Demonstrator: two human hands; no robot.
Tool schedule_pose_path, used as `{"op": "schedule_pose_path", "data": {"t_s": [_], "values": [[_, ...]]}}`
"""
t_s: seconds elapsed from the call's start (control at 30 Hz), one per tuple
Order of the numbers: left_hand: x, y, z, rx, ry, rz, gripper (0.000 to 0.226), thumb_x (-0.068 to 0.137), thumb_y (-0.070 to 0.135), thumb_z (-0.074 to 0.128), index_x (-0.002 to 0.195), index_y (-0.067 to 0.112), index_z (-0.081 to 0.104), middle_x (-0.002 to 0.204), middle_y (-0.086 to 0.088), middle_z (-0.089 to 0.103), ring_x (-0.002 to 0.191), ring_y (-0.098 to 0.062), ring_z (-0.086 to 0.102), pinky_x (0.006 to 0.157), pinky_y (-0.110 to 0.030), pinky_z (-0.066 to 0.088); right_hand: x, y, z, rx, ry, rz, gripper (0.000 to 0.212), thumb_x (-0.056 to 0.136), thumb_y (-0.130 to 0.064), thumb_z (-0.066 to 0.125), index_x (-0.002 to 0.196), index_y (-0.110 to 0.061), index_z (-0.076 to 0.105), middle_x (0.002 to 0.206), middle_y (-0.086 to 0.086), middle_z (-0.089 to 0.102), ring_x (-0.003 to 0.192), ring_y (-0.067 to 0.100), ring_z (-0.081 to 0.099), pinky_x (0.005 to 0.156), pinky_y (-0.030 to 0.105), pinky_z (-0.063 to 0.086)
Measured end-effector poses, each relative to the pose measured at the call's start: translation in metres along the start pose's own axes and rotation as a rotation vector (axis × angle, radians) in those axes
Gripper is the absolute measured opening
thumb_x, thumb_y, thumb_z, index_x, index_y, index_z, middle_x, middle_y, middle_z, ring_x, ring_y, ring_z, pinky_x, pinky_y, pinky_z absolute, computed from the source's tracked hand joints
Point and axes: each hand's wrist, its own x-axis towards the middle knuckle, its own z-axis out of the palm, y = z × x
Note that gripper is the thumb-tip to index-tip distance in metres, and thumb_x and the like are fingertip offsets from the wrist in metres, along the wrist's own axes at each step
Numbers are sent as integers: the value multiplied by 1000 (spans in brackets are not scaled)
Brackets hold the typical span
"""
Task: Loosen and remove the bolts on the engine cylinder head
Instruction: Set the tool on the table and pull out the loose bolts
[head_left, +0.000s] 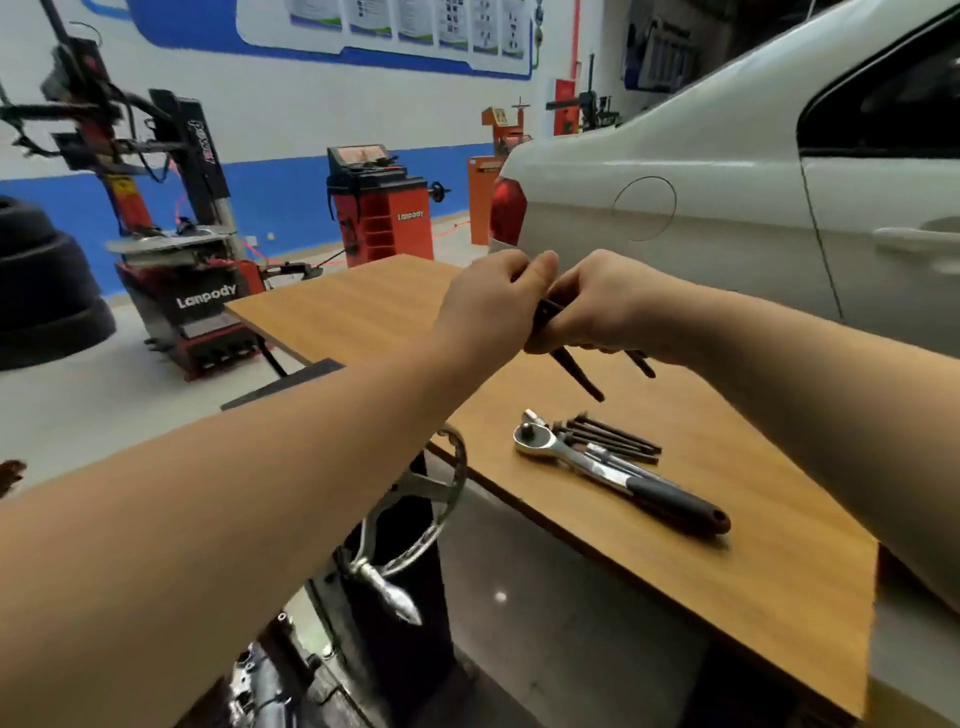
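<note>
Left hand (493, 299): pinching long dark steel bolts (582, 376)
Right hand (597, 306): gripping the same bolts
Wooden bench (727, 561): chrome ratchet wrench (613, 470), loose dark bolts (618, 441)

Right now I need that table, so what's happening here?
A person holds dark bolts in both hands, left hand and right hand, above the wooden table. More removed bolts lie there beside a ratchet wrench. A white car stands behind.
</note>
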Motion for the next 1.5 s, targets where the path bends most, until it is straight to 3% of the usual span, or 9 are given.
{"op": "schedule_pose_path", "data": {"t_s": [0.07, 0.17, 0.33, 0.5, 0.77, 0.93, 1.13, 1.33, 1.5], "values": [[12, -7, 33, -61, -57, -47, 36, 110, 52, 45, 106, 23, 65, 95, 0, 70, 86, -16, 67, 73, -44, 55, 11, 36, -15, -119, 40, 57, 12, 80, -32, 89, 80, -28, 78, 69, -11, 74, 75, 10, 67, 62, 27, 44], [16, -44, 77, 137, -134, -44, 30, 108, 54, 47, 118, 31, 62, 111, 9, 65, 103, -13, 62, 79, -33, 47, 36, 90, -19, -243, 55, 157, 18, 78, -33, 91, 83, -29, 74, 82, -6, 75, 82, 13, 69, 61, 28, 47], [-13, -102, 114, 635, -455, 170, 60, 102, 66, 39, 150, 32, 49, 158, 2, 42, 147, -23, 34, 118, -45, 37, 74, 167, 10, -313, 50, 290, 27, 81, -32, 89, 98, -19, 72, 86, 1, 71, 78, 18, 68, 56, 27, 49], [-29, -123, 118, 783, -701, 319, 66, 103, 69, 41, 161, 41, 29, 169, 3, 29, 157, -23, 17, 126, -45, 23, 95, 201, 41, -308, -39, 354, 31, 78, -34, 91, 98, -15, 76, 88, 2, 73, 80, 20, 69, 61, 31, 54], [-26, -132, 121, 749, -624, 378, 52, 110, 36, 46, 160, 39, 33, 162, 4, 40, 147, -24, 31, 118, -41, 34, 101, 210, 48, -170, -18, 405, 37, 79, -48, 89, 96, -17, 77, 91, 3, 76, 87, 23, 71, 81, 39, 61], [-32, -134, 128, 775, -581, 364, 57, 108, 34, 46, 162, 38, 29, 165, 2, 37, 153, -26, 19, 127, -47, 16, 91, 217, 51, -62, 150, 392, 30, 88, -47, 80, 100, -20, 76, 92, -2, 70, 85, 16, 63, 62, 30, 48], [-35, -134, 131, 781, -579, 336, 58, 109, 37, 43, 164, 38, 23, 169, 0, 30, 159, -27, 13, 132, -52, 8, 82, 225, 54, 55, 196, 388, 13, 92, -38, 78, 92, -27, 73, 93, -4, 71, 86, 14, 64, 60, 27, 48], [-37, -133, 127, 786, -568, 338, 58, 110, 40, 43, 164, 40, 23, 170, 0, 29, 159, -27, 12, 132, -51, 4, 84, 223, 61, -5, 212, 355, 9, 97, -26, 74, 104, -22, 78, 91, -5, 69, 85, 12, 63, 58, 24, 46], [-38, -134, 129, 766, -586, 315, 59, 111, 40, 42, 165, 41, 20, 173, 1, 24, 162, -26, 8, 132, -51, -1, 82, 227, 61, 253, 355, 409, 10, 97, -16, 74, 94, -24, 80, 94, -2, 73, 90, 16, 67, 62, 26, 49]]}}
